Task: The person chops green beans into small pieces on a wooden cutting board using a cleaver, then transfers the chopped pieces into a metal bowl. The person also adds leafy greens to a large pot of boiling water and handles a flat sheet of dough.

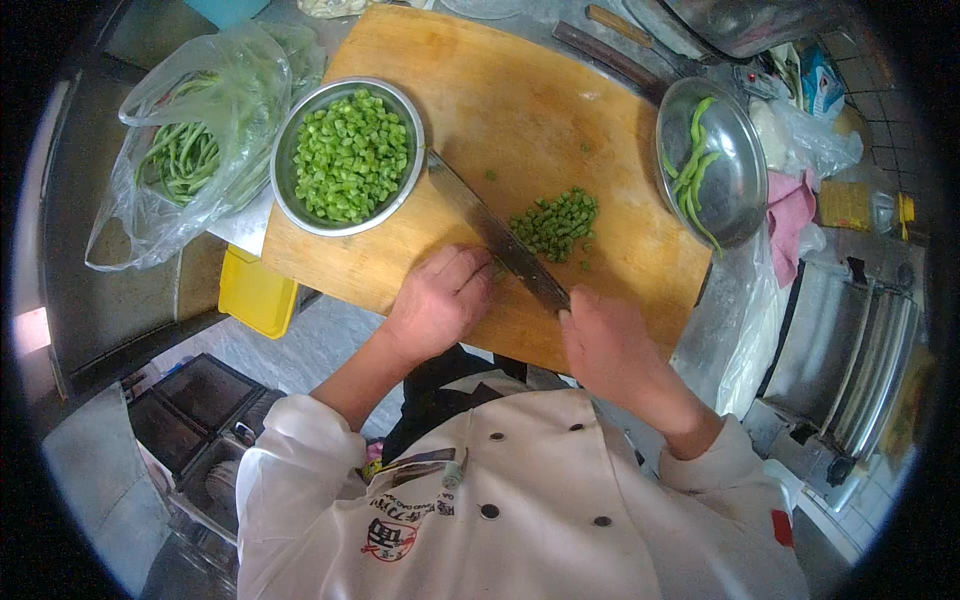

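Observation:
My right hand grips the handle of a kitchen knife. Its long blade slants up and left across a wooden cutting board, the tip close to a steel bowl's rim. Curled on the board left of the blade is my left hand; a bit of green bean shows at its fingertips, the rest hidden under the fingers. A small heap of finely cut green beans lies right of the blade. Paler green chopped pieces fill the steel bowl on the board's left side.
A clear plastic bag of whole long beans lies left of the board. At the right edge, a metal bowl holds several green pods. Beyond the board lies another knife. A pink cloth hangs at right.

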The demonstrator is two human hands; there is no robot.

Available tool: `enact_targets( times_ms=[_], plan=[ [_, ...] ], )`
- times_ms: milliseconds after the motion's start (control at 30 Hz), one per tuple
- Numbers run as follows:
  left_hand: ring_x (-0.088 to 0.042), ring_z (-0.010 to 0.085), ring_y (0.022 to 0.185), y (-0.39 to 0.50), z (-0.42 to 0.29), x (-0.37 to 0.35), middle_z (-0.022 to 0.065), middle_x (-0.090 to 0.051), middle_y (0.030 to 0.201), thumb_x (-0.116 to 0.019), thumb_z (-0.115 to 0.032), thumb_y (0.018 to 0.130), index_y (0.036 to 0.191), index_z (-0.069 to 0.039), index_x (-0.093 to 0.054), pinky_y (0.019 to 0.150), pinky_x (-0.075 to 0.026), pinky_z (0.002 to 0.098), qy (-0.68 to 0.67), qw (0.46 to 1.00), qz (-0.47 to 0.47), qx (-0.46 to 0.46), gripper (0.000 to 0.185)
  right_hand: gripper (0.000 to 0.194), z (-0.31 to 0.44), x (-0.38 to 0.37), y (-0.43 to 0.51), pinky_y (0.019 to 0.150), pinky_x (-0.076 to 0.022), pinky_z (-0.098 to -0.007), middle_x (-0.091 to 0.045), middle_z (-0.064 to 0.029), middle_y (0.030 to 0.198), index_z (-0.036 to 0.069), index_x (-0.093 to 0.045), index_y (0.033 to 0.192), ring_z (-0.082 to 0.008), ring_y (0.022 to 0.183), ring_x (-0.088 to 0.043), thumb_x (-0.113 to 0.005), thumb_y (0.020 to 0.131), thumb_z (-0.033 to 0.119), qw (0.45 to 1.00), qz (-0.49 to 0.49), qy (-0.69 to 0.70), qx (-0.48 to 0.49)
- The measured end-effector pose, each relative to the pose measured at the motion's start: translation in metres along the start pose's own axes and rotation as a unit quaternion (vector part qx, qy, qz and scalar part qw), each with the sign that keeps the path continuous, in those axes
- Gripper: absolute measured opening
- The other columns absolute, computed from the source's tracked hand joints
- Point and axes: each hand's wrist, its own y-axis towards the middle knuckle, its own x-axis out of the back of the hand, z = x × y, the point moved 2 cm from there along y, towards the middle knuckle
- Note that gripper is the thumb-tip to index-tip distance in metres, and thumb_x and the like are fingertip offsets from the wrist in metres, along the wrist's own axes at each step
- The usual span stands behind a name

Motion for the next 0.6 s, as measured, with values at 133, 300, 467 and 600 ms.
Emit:
enact_targets(
  times_ms=[133, 300, 467, 600],
  plan=[
    [-0.059, 0.0308, 0.084, -0.001, -0.002, 0.006, 0.0132, -0.059, 0.099, -0.070, -0.005, 0.064, 0.086, -0.001, -0.062, 0.072, -0.051, 0.0384, 0.016, 1.000, -0.025, -0.008, 0.024, 0.005, 0.006, 0.017, -0.015, 0.058, -0.0475, -0.0511, -0.058, -0.0232, 0.063, -0.002, -0.050, 0.080, -0.0425, 0.062, -0.061, -0.049, 0.079, 0.003, 0.999, 0.025, -0.032, 0.006],
    [-0.057, 0.0279, 0.081, -0.006, 0.004, -0.004, 0.0127, -0.059, 0.096, -0.067, -0.005, 0.064, 0.083, 0.000, -0.061, 0.068, -0.051, 0.0360, -0.002, 0.999, -0.039, -0.020, 0.021, 0.005, 0.006, 0.006, -0.017, 0.059, -0.0476, -0.0511, -0.060, -0.0235, 0.065, -0.001, -0.051, 0.080, -0.0425, 0.064, -0.061, -0.049, 0.079, 0.003, 0.997, 0.070, -0.003, -0.046],
    [-0.057, 0.0288, 0.081, -0.008, 0.002, -0.006, 0.0137, -0.059, 0.097, -0.067, -0.003, 0.064, 0.085, 0.002, -0.061, 0.069, -0.051, 0.0356, -0.007, 0.999, -0.043, -0.008, 0.023, 0.005, 0.004, -0.018, -0.002, 0.058, -0.0479, -0.0514, -0.059, -0.0230, 0.064, -0.001, -0.050, 0.079, -0.0423, 0.062, -0.061, -0.050, 0.080, 0.004, 0.999, 0.010, 0.029, -0.028],
    [-0.057, 0.0294, 0.083, -0.004, -0.007, -0.005, 0.0142, -0.058, 0.098, -0.067, -0.003, 0.064, 0.085, 0.002, -0.061, 0.070, -0.051, 0.0357, 0.004, 0.998, -0.068, 0.012, 0.023, 0.005, 0.003, -0.008, -0.003, 0.057, -0.0477, -0.0506, -0.059, -0.0224, 0.064, -0.001, -0.050, 0.079, -0.0419, 0.061, -0.061, -0.050, 0.079, 0.004, 1.000, -0.005, -0.006, -0.014]
  ],
)
